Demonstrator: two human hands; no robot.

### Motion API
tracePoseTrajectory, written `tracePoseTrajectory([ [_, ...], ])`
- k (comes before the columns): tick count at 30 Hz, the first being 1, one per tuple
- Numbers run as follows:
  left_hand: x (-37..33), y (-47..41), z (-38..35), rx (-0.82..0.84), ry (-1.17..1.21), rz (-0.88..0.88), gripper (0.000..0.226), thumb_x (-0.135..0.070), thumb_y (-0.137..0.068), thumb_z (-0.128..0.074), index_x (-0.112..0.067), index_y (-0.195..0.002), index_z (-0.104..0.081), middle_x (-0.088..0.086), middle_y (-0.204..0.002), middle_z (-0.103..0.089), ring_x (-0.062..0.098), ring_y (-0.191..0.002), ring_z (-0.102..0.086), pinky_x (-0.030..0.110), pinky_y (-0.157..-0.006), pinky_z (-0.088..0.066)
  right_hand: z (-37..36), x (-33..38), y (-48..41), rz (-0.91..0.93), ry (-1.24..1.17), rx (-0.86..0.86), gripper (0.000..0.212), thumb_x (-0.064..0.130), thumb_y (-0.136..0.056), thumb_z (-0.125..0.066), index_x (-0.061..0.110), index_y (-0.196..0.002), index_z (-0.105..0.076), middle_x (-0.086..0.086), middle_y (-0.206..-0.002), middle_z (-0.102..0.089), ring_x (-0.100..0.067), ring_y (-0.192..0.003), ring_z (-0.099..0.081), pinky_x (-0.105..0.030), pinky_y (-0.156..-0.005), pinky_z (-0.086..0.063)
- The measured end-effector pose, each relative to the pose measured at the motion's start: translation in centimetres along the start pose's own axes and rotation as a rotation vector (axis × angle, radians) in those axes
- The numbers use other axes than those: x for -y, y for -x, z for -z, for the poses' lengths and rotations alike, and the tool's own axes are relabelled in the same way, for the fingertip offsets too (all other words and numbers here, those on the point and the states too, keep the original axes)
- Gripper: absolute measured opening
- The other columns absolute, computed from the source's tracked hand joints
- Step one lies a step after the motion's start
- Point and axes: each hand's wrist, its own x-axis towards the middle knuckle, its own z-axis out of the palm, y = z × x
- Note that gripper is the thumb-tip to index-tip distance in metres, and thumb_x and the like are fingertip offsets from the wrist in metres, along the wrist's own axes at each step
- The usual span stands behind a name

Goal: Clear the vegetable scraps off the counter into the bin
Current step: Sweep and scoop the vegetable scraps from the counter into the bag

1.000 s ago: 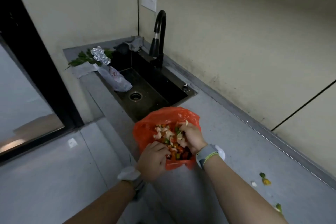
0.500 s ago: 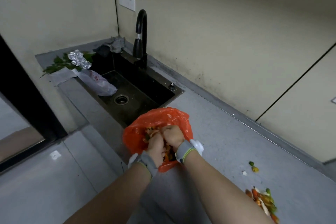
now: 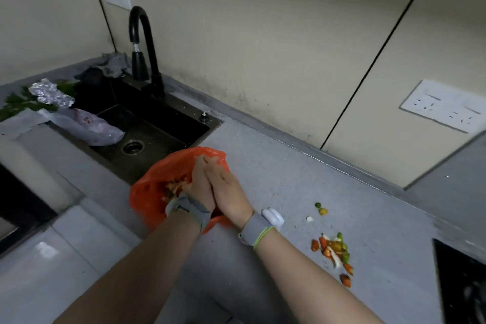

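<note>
Left hand (image 3: 201,184), right hand (image 3: 229,191): palms flat together, fingers straight, grasping nothing, over orange bag (image 3: 148,193) at table (image 3: 276,166) edge.
Bagged scraps (image 3: 175,187): inside bag.
Loose scraps (image 3: 334,250): on table, 4 o'clock of hands.
Sink (image 3: 157,134): 11 o'clock.

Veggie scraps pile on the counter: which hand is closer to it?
Right. The right hand hangs over the orange bag, left of the scraps pile; the left hand presses against its far side.
</note>
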Motion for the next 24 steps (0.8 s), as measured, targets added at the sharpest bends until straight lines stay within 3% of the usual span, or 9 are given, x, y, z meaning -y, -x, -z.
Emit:
tracePoseTrajectory([
  [2, 0.4, 1.6, -3.0, 0.106, 0.122, 0.088, 0.037, -0.007, -0.108, -0.025, 0.0, -0.142, -0.037, 0.006, -0.132, -0.049, -0.019, -0.096, -0.058, -0.005, -0.081, -0.036, 3.1, -2.4, 1.7, 0.033, 0.076, -0.011, 0.043, 0.033, -0.109, -0.03, 0.03, -0.151, -0.039, 0.011, -0.157, -0.034, -0.003, -0.145, -0.027, -0.02, -0.12, -0.011],
  [4, 0.4, 0.0, -4.1, 0.201, 0.213, 0.139, 0.04, -0.012, -0.108, -0.024, -0.001, -0.144, -0.036, 0.006, -0.142, -0.045, -0.005, -0.121, -0.053, 0.012, -0.1, -0.038, 5.5, -5.2, 2.4, -0.069, 0.204, -0.032, 0.043, 0.027, -0.109, -0.031, 0.027, -0.151, -0.038, 0.004, -0.163, -0.025, -0.013, -0.152, -0.014, -0.034, -0.124, 0.0],
  [6, 1.4, -0.6, -6.3, 0.256, 0.197, 0.216, 0.048, -0.034, -0.107, -0.021, -0.013, -0.145, -0.042, 0.0, -0.147, -0.042, 0.013, -0.136, -0.04, 0.033, -0.113, -0.026, 8.4, -8.3, 4.5, -0.146, 0.218, -0.177, 0.042, 0.019, -0.107, -0.038, 0.018, -0.149, -0.044, -0.001, -0.162, -0.026, -0.018, -0.153, -0.015, -0.035, -0.124, -0.003],
  [11, 9.9, 2.1, -10.8, 0.419, -0.332, 0.046, 0.045, -0.049, -0.094, -0.041, -0.019, -0.118, -0.064, -0.007, -0.121, -0.058, 0.014, -0.121, -0.051, 0.014, -0.095, -0.031, 15.4, -17.6, 13.8, -0.357, 0.359, -0.36, 0.052, 0.029, -0.102, -0.045, 0.017, -0.152, -0.037, -0.006, -0.164, -0.022, -0.021, -0.153, -0.014, -0.031, -0.123, -0.003],
  [13, 13.4, 2.4, -10.1, 0.515, -0.685, -0.08, 0.054, -0.061, -0.096, -0.033, -0.017, -0.103, -0.064, -0.005, -0.109, -0.062, 0.02, -0.113, -0.053, 0.026, -0.094, -0.035, 17.0, -19.9, 17.2, -0.417, 0.407, -0.43, 0.058, 0.039, -0.102, -0.045, 0.019, -0.155, -0.032, -0.005, -0.165, -0.019, -0.021, -0.153, -0.01, -0.032, -0.122, 0.0],
  [15, 16.0, 3.3, -9.9, 0.613, -1.059, -0.172, 0.061, -0.055, -0.1, -0.023, -0.014, -0.124, -0.061, 0.005, -0.14, -0.051, 0.025, -0.135, -0.04, 0.042, -0.109, -0.026, 18.9, -22.0, 21.6, -0.474, 0.471, -0.505, 0.064, 0.044, -0.101, -0.047, 0.02, -0.157, -0.026, -0.005, -0.165, -0.016, -0.02, -0.154, -0.006, -0.034, -0.124, 0.002],
  [17, 18.3, 3.9, -9.2, 0.609, -1.279, -0.2, 0.05, -0.044, -0.105, -0.021, -0.028, -0.148, -0.039, -0.006, -0.164, -0.015, 0.021, -0.151, -0.007, 0.048, -0.119, -0.002, 19.9, -23.6, 26.3, -0.536, 0.548, -0.57, 0.073, 0.052, -0.098, -0.047, 0.018, -0.158, -0.022, -0.006, -0.166, -0.014, -0.02, -0.154, -0.003, -0.034, -0.124, 0.004],
  [19, 20.0, 4.6, -10.1, 0.646, -1.408, -0.209, 0.05, -0.043, -0.105, -0.019, -0.034, -0.154, -0.023, -0.01, -0.165, 0.0, 0.019, -0.152, 0.006, 0.049, -0.121, 0.006, 20.8, -25.2, 31.1, -0.652, 0.583, -0.681, 0.085, 0.066, -0.092, -0.038, 0.012, -0.157, -0.024, -0.012, -0.165, -0.015, -0.023, -0.154, -0.004, -0.037, -0.124, 0.003],
  [24, 22.2, 5.3, -10.7, 0.568, -1.57, -0.253, 0.055, -0.047, -0.104, -0.016, -0.032, -0.157, -0.012, -0.005, -0.166, -0.002, 0.024, -0.152, 0.004, 0.053, -0.119, 0.008, 19.3, -26.3, 37.4, -0.888, 0.678, -0.743, 0.09, 0.07, -0.093, -0.026, 0.005, -0.155, -0.021, -0.026, -0.163, -0.009, -0.037, -0.152, -0.001, -0.048, -0.124, 0.001],
])
